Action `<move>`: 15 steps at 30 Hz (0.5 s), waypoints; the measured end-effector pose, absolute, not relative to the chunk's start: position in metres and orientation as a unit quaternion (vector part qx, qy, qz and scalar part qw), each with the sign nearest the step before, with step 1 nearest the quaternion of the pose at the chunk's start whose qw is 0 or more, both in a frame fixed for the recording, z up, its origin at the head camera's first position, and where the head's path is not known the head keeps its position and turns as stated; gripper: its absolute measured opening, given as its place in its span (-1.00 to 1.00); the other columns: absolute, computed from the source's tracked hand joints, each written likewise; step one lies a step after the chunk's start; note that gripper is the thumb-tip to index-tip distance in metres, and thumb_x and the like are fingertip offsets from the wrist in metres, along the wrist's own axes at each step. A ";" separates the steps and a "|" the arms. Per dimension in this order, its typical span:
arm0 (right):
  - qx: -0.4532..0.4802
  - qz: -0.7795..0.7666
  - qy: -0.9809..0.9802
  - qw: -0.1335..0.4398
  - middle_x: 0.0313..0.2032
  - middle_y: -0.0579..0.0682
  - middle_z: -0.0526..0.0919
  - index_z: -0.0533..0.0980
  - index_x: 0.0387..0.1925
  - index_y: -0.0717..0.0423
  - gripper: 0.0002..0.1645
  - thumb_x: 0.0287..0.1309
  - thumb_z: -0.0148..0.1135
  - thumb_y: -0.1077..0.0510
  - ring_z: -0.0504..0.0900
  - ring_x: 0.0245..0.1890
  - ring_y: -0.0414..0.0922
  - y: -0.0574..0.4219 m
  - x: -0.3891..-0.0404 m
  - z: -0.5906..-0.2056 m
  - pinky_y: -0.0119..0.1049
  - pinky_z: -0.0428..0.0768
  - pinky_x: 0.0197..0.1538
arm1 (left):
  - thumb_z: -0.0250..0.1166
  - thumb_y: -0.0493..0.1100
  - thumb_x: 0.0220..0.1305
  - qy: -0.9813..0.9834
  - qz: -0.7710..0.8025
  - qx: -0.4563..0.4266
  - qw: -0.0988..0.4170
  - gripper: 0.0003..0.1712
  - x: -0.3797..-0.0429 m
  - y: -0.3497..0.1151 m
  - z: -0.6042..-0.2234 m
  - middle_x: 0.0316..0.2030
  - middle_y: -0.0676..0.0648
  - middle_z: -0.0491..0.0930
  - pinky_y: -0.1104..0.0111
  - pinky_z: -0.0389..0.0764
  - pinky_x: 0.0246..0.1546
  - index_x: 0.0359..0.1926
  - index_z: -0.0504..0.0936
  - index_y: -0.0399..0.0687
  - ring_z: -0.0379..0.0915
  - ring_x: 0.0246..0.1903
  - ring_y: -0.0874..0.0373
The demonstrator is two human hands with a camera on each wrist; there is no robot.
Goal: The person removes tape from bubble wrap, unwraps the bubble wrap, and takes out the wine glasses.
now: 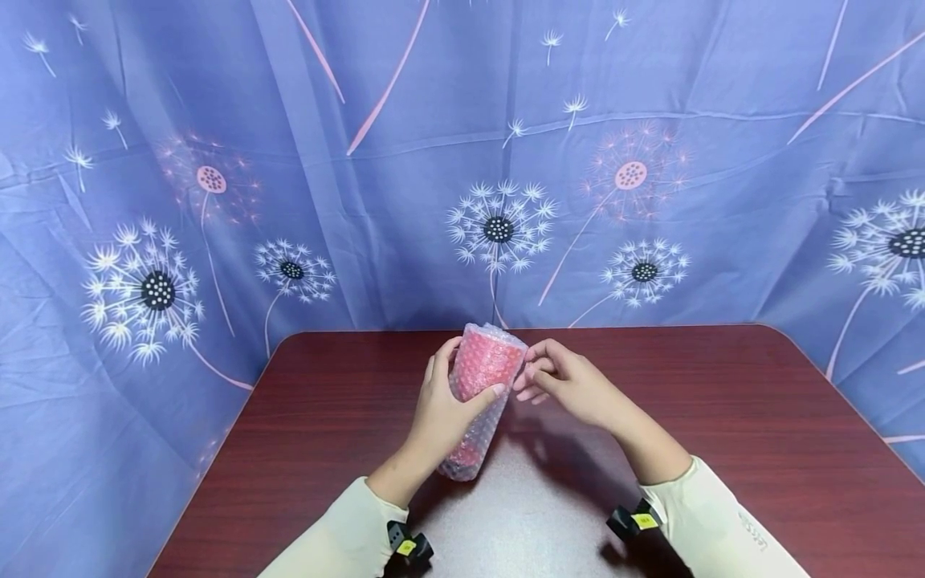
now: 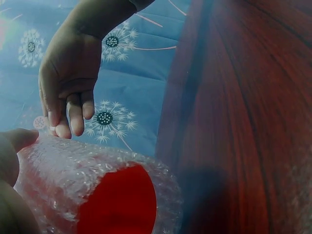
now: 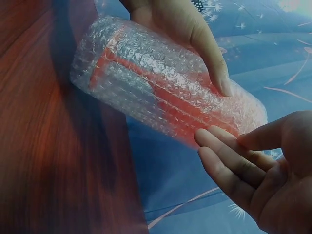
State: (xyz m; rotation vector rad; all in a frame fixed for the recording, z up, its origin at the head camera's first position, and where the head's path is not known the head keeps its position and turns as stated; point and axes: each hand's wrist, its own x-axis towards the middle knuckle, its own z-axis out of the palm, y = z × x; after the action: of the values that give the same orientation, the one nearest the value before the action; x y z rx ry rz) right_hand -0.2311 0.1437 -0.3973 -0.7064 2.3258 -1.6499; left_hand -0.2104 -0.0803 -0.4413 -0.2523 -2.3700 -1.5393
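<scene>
A red object wrapped in bubble wrap (image 1: 491, 357) forms a long, roughly cylindrical bundle, tilted above the table. My left hand (image 1: 442, 409) grips it around its side, thumb across the front. In the left wrist view, a smooth red surface (image 2: 122, 204) shows at the open end of the wrap. Red parts show through the clear bubble wrap (image 3: 161, 83) in the right wrist view; what kind of object it is cannot be told. At the bundle's upper right edge, my right hand (image 1: 574, 385) pinches the bubble wrap between thumb and index finger, its other fingers loosely bent.
Beneath the hands is a dark red wood-grain table (image 1: 723, 417) with a bright reflection near its front. A blue curtain (image 1: 405, 201) printed with dandelions hangs behind the table and along its sides. Black wrist cameras (image 1: 409, 547) sit at both cream sleeves.
</scene>
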 end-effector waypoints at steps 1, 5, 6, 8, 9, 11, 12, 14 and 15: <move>-0.238 -0.559 0.788 0.103 -0.15 0.40 0.71 0.32 0.06 0.45 -0.75 0.49 -0.04 0.32 0.77 -0.15 0.22 0.144 -0.231 -0.397 -0.06 0.75 -0.10 | 0.55 0.23 0.04 -0.825 -0.538 -0.088 0.152 0.01 -0.210 -0.080 -0.441 0.28 0.02 0.39 0.03 0.52 0.18 0.45 0.24 0.29 0.43 0.22 0.07; -0.231 -0.568 0.782 0.115 -0.09 0.47 0.68 0.33 0.00 0.42 -0.81 0.49 -0.03 0.33 0.76 -0.14 0.26 0.145 -0.232 -0.397 0.07 0.74 -0.17 | 0.54 0.23 0.04 -0.824 -0.539 -0.085 0.151 0.02 -0.210 -0.079 -0.440 0.29 0.02 0.39 0.04 0.52 0.18 0.46 0.24 0.27 0.43 0.22 0.06; -0.228 -0.570 0.781 0.116 -0.09 0.47 0.68 0.34 -0.02 0.40 -0.83 0.49 -0.03 0.33 0.77 -0.15 0.25 0.145 -0.233 -0.396 0.10 0.73 -0.19 | 0.54 0.22 0.04 -0.824 -0.540 -0.085 0.150 0.02 -0.209 -0.079 -0.439 0.29 0.02 0.39 0.03 0.52 0.18 0.46 0.24 0.26 0.44 0.22 0.06; -0.223 -0.573 0.780 0.114 -0.10 0.45 0.69 0.36 -0.04 0.36 -0.84 0.48 0.00 0.31 0.78 -0.19 0.22 0.144 -0.233 -0.396 0.14 0.73 -0.22 | 0.55 0.22 0.04 -0.825 -0.540 -0.081 0.148 0.02 -0.209 -0.078 -0.438 0.30 0.01 0.38 0.03 0.51 0.19 0.46 0.23 0.26 0.43 0.22 0.05; -0.220 -0.572 0.783 0.109 -0.15 0.43 0.69 0.38 -0.05 0.35 -0.85 0.47 0.02 0.30 0.78 -0.25 0.18 0.144 -0.234 -0.396 0.15 0.73 -0.24 | 0.55 0.21 0.04 -0.825 -0.540 -0.079 0.146 0.02 -0.208 -0.078 -0.437 0.30 0.01 0.38 0.03 0.51 0.19 0.46 0.23 0.28 0.43 0.23 0.04; -0.219 -0.563 0.791 0.092 -0.30 0.35 0.69 0.43 -0.07 0.32 -0.85 0.43 0.09 0.28 0.76 -0.39 0.08 0.145 -0.234 -0.396 0.05 0.74 -0.32 | 0.55 0.20 0.04 -0.824 -0.542 -0.074 0.144 0.02 -0.208 -0.078 -0.436 0.31 0.00 0.37 0.03 0.51 0.19 0.46 0.23 0.29 0.43 0.23 0.04; -0.215 -0.562 0.794 0.087 -0.36 0.31 0.67 0.45 -0.08 0.30 -0.85 0.42 0.11 0.27 0.73 -0.46 0.02 0.145 -0.234 -0.396 0.02 0.74 -0.35 | 0.55 0.19 0.04 -0.825 -0.543 -0.073 0.143 0.02 -0.208 -0.078 -0.436 0.32 0.00 0.37 0.03 0.51 0.19 0.46 0.23 0.30 0.43 0.23 0.04; -0.214 -0.564 0.793 0.082 -0.46 0.25 0.62 0.47 -0.09 0.30 -0.84 0.41 0.12 0.26 0.68 -0.54 -0.06 0.145 -0.234 -0.396 -0.03 0.73 -0.41 | 0.55 0.19 0.05 -0.825 -0.543 -0.072 0.140 0.02 -0.207 -0.078 -0.436 0.32 -0.01 0.37 0.04 0.51 0.20 0.46 0.22 0.30 0.43 0.23 0.05; -0.214 -0.569 0.790 0.084 -0.47 0.24 0.61 0.47 -0.09 0.31 -0.84 0.41 0.12 0.26 0.67 -0.55 -0.06 0.145 -0.234 -0.397 -0.02 0.73 -0.42 | 0.55 0.19 0.05 -0.824 -0.544 -0.072 0.138 0.02 -0.207 -0.078 -0.436 0.31 -0.01 0.37 0.04 0.51 0.20 0.46 0.22 0.29 0.43 0.23 0.05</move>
State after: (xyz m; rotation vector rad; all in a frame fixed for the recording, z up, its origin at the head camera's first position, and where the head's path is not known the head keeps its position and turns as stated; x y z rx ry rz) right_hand -0.2342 0.1450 -0.3965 -0.6395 2.3562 -1.6974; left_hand -0.2075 -0.0783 -0.4355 -0.2090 -2.3845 -1.5734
